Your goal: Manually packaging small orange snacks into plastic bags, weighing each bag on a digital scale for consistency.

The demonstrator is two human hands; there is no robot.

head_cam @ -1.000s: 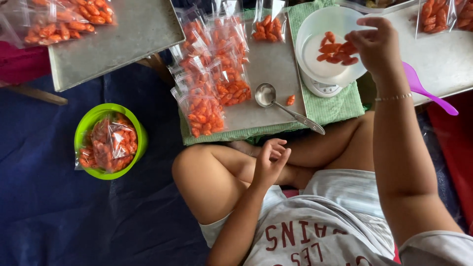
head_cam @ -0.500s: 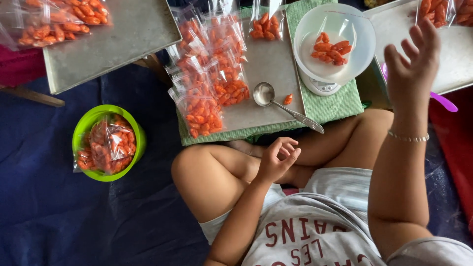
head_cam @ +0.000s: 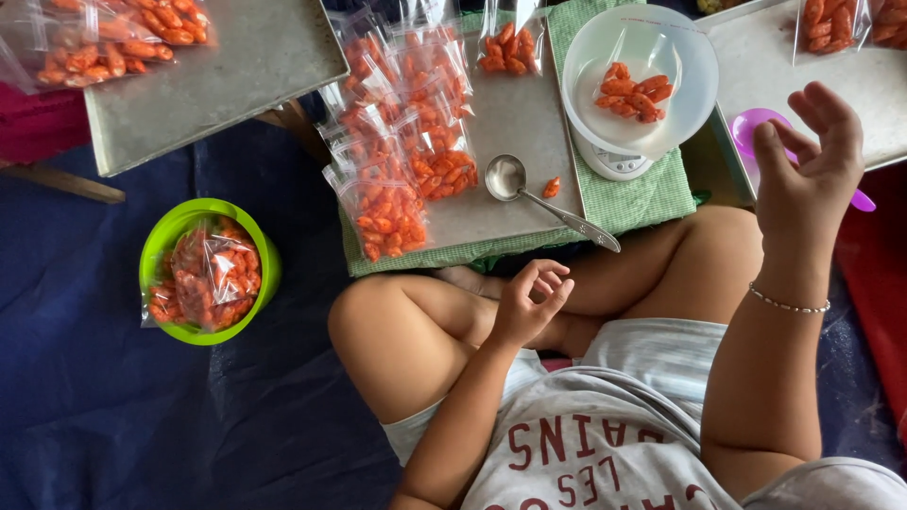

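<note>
Your right hand point(head_cam: 808, 179) hovers empty, fingers spread loose, above the purple scoop point(head_cam: 767, 132) at the edge of the right tray point(head_cam: 775, 76). Your left hand point(head_cam: 529, 307) rests half-curled on your knee, its grip holding nothing. To the left of the right hand, the white bowl point(head_cam: 661, 42) on the scale point(head_cam: 614, 165) holds orange snacks point(head_cam: 635, 92). A metal spoon point(head_cam: 529, 194) lies near filled bags point(head_cam: 397, 142); far left stands a green bowl point(head_cam: 156, 246).
</note>
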